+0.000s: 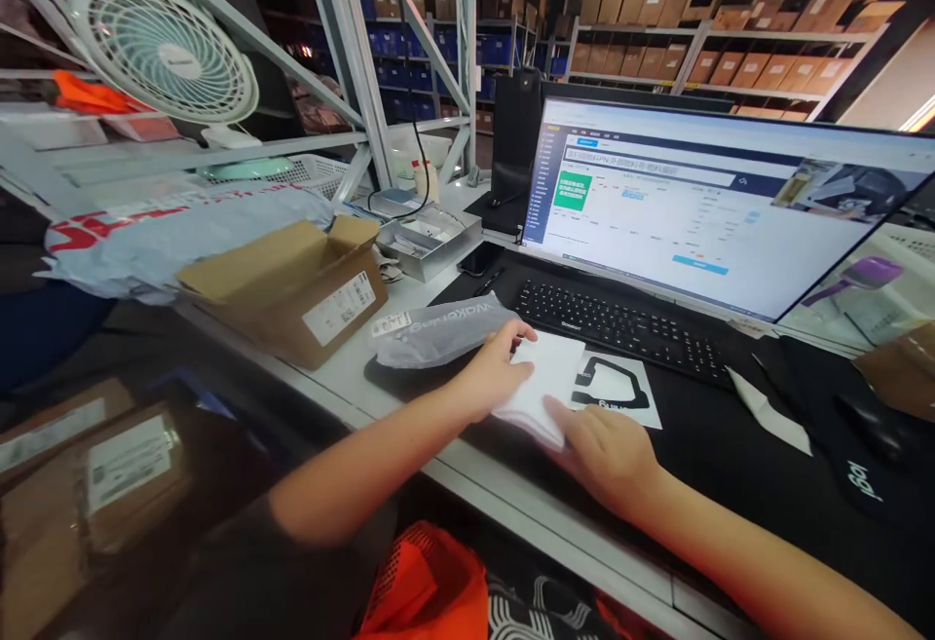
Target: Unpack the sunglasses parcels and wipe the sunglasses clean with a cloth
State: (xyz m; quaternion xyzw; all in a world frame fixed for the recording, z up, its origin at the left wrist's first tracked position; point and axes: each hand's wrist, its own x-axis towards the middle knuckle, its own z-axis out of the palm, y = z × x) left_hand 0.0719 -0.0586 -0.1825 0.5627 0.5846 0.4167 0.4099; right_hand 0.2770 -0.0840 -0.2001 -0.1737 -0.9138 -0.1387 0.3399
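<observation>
On the worktop (pixel 409 396) edge, both hands grip a white packet (pixel 539 389): right hand (pixel 610 453) pinches its near corner, left hand (pixel 495 367) curls over its far side. Beyond lie a grey mailer bag (pixel 438 330), keyboard (pixel 620 323) and monitor (pixel 716 202).

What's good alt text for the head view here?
Both hands, left hand and right hand, hold a white packet on a black desk mat, before a keyboard and lit monitor. A grey mailer bag and open cardboard box lie left.

A flat white packet (pixel 539 389) lies on the black mat at the worktop's front edge, just before the keyboard, its near corner slightly lifted.
</observation>
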